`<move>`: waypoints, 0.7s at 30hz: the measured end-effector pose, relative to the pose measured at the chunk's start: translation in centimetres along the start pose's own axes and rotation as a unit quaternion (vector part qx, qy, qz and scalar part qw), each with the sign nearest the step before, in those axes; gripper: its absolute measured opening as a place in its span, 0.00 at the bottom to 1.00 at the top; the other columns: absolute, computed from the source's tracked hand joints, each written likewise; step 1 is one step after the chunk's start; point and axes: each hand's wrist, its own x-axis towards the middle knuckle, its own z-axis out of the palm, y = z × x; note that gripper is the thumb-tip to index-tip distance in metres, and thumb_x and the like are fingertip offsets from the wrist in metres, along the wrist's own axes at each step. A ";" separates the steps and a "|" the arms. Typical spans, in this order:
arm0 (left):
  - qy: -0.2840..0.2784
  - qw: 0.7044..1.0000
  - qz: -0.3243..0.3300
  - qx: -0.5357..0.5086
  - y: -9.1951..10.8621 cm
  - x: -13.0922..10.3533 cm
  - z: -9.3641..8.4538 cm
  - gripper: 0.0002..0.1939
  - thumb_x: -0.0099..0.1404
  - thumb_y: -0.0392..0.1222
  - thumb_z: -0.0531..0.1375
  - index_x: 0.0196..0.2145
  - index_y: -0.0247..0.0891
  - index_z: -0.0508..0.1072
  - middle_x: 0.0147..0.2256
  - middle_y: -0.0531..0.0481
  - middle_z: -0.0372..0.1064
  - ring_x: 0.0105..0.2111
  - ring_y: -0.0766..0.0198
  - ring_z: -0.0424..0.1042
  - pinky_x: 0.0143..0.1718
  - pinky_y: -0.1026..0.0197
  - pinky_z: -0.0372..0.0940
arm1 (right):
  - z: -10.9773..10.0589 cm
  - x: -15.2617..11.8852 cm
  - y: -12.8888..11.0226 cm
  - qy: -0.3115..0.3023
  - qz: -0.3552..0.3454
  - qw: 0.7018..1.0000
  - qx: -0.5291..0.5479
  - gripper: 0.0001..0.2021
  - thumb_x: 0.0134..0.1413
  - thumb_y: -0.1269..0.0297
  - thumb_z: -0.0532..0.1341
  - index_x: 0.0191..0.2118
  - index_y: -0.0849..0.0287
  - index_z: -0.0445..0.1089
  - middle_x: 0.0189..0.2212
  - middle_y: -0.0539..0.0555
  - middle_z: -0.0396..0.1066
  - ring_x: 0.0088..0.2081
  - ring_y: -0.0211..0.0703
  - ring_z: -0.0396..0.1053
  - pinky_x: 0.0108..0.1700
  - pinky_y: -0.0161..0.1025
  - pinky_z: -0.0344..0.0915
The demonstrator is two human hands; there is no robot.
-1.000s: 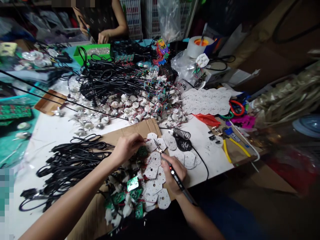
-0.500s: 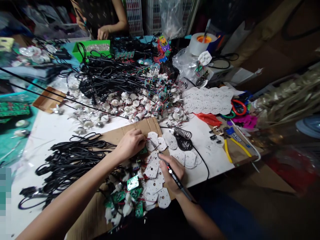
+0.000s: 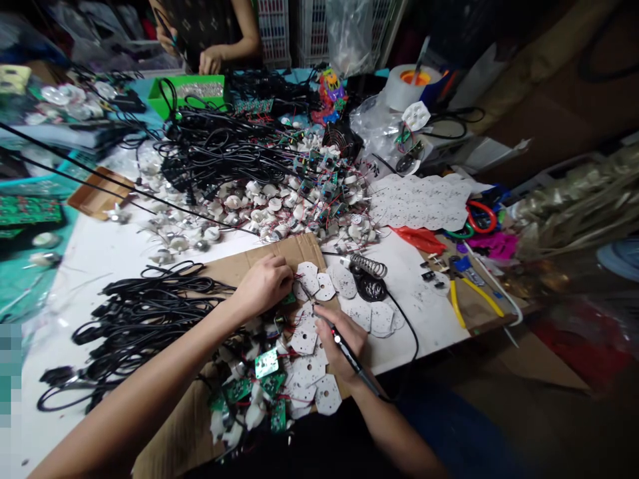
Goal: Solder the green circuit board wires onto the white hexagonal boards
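White perforated boards [image 3: 302, 371] lie overlapping in a loose column on a sheet of cardboard [image 3: 264, 256], directly in front of the person in the head view. The left hand [image 3: 264, 286] is just beside the uppermost of them, its fingers curled, with the tips drawn close together; whether a thin wire is pinched there is too small to tell. The right hand [image 3: 350, 334] has its fingers closed around a soldering iron [image 3: 360, 374], held like a pen and slanting up toward the left fingertips. Its tip lies over an upper board; contact cannot be made out.

Close to the left of the boards, green circuit boards [image 3: 267, 362] lie tangled with white parts and red wires. Further left, bundled black cables [image 3: 150, 319] cover part of the white surface [image 3: 402, 273]. Right of the boards stands an iron holder [image 3: 368, 266] with a metal spring, and pliers [image 3: 456, 305] with yellow handles rest near the right edge. Beyond the cardboard is a heap of white wired components [image 3: 269, 211]; to its right is a white sheet of joined boards [image 3: 422, 203]. At the far side, a co-worker's hand [image 3: 212, 60] is behind a green tray [image 3: 158, 105].
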 end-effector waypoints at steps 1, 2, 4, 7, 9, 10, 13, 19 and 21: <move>0.000 1.000 0.000 0.002 0.0 0.0 0.0 0.07 0.65 0.31 0.60 0.30 0.36 0.78 0.32 0.46 0.72 0.36 0.58 0.70 0.38 0.59 0.65 | 0.0 0.0 0.0 -0.001 -0.001 1.000 -0.001 0.15 0.67 0.72 0.59 0.55 0.54 0.76 0.40 0.54 0.83 0.37 0.43 0.82 0.43 0.39 0.80; -0.001 1.000 -0.001 0.003 0.0 0.0 0.1 0.07 0.65 0.31 0.60 0.31 0.36 0.78 0.32 0.46 0.73 0.36 0.58 0.70 0.38 0.59 0.65 | 0.0 0.1 0.0 -0.003 -0.003 1.000 -0.001 0.15 0.67 0.73 0.60 0.54 0.54 0.76 0.40 0.54 0.83 0.37 0.43 0.82 0.43 0.39 0.80; -0.001 1.000 0.000 0.002 0.0 0.0 0.1 0.08 0.66 0.32 0.60 0.31 0.36 0.78 0.32 0.46 0.73 0.36 0.58 0.70 0.38 0.59 0.66 | 0.1 0.1 0.0 -0.006 -0.009 1.000 0.000 0.15 0.66 0.73 0.60 0.54 0.55 0.76 0.40 0.54 0.82 0.37 0.42 0.81 0.43 0.39 0.80; 0.004 1.000 0.001 -0.002 0.0 0.0 0.2 0.09 0.66 0.32 0.59 0.30 0.36 0.77 0.32 0.45 0.73 0.36 0.58 0.70 0.39 0.58 0.66 | 0.2 0.2 -0.1 -0.009 -0.029 1.000 -0.005 0.16 0.66 0.75 0.60 0.55 0.55 0.75 0.39 0.54 0.82 0.37 0.42 0.81 0.41 0.38 0.79; 0.006 1.000 0.001 -0.002 0.0 0.1 0.3 0.09 0.66 0.32 0.59 0.30 0.37 0.77 0.32 0.45 0.73 0.36 0.58 0.70 0.39 0.58 0.66 | 0.2 0.3 -0.2 -0.011 -0.043 0.999 -0.015 0.17 0.65 0.76 0.60 0.56 0.56 0.75 0.38 0.54 0.81 0.37 0.43 0.80 0.40 0.39 0.78; 0.006 1.000 0.000 -0.001 0.0 0.1 0.3 0.09 0.66 0.32 0.59 0.30 0.37 0.77 0.32 0.45 0.73 0.36 0.58 0.70 0.39 0.58 0.66 | 0.2 0.3 -0.3 -0.014 -0.049 0.999 -0.020 0.17 0.65 0.76 0.60 0.56 0.56 0.75 0.37 0.55 0.81 0.36 0.43 0.80 0.40 0.39 0.78; 0.007 1.000 -0.004 0.000 0.0 0.1 0.4 0.09 0.65 0.32 0.59 0.29 0.37 0.77 0.32 0.46 0.72 0.36 0.58 0.70 0.38 0.58 0.66 | 0.1 0.3 -0.4 -0.016 -0.048 0.999 -0.021 0.17 0.65 0.76 0.60 0.55 0.56 0.75 0.37 0.55 0.81 0.36 0.43 0.80 0.40 0.39 0.78; 0.016 1.000 0.000 -0.009 -0.1 0.0 0.5 0.08 0.65 0.32 0.59 0.30 0.37 0.77 0.32 0.45 0.71 0.36 0.57 0.69 0.39 0.58 0.65 | -0.4 0.2 -0.5 0.020 -0.020 1.000 0.001 0.17 0.66 0.74 0.61 0.57 0.56 0.74 0.39 0.55 0.81 0.37 0.44 0.80 0.41 0.41 0.79; 0.031 1.000 0.001 -0.004 -0.1 -0.1 0.6 0.09 0.65 0.32 0.59 0.30 0.37 0.77 0.34 0.44 0.72 0.36 0.57 0.68 0.39 0.57 0.66 | -0.5 0.3 -0.5 0.038 -0.017 0.999 -0.007 0.17 0.66 0.72 0.63 0.58 0.56 0.73 0.39 0.55 0.81 0.37 0.44 0.80 0.42 0.42 0.79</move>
